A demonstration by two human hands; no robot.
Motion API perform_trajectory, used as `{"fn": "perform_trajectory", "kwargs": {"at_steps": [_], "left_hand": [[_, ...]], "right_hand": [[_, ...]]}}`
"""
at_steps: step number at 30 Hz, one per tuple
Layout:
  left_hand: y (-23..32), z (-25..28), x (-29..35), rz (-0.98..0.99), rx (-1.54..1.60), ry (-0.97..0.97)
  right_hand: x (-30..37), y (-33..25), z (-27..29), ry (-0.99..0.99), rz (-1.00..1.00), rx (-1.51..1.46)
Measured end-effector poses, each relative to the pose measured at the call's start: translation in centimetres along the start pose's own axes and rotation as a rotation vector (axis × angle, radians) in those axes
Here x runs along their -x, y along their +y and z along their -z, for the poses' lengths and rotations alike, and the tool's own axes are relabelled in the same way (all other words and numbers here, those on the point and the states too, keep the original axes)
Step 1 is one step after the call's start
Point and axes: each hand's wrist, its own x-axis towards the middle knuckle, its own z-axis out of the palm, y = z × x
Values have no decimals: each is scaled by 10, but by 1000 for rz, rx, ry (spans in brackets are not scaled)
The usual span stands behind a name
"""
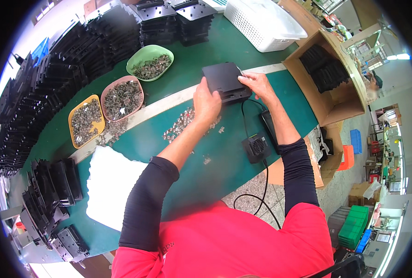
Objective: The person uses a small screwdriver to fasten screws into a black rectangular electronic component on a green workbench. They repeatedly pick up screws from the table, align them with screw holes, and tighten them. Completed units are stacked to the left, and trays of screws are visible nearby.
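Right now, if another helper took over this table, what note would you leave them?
Left hand: holds the flat black panel by its near-left edge, above the green table.
Right hand: at the panel's right edge, pinching a thin silvery piece; too small to tell what it is.
Loose small metal parts lie on the table under the left hand; more fill the green dish, pink dish and yellow dish.
Done: cannot tell which black panels are finished; some lie in the cardboard box on the right.
Left: stacks of black panels line the table's left side.
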Motion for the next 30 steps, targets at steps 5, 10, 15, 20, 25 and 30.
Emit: {"fn": "perform_trajectory", "kwargs": {"at_steps": [5, 10, 15, 20, 25, 30], "left_hand": [[-4, 6, -1, -12, 47, 13], [13, 46, 11, 165, 253, 26], [-2, 115, 26, -8, 98, -5], [-9, 179, 81, -274, -400, -79], [-20, 241, 159, -420, -812, 41], [-34, 265, 227, -236, -1020, 137]], "right_hand": [[-2, 1, -3, 34, 22, 104], [4, 3, 6, 42, 38, 161], [19, -8, 17, 216, 66, 141], [50, -51, -10, 18, 346, -32], [77, -88, -82, -65, 877, 104], [169, -124, -168, -488, 719, 149]]}}
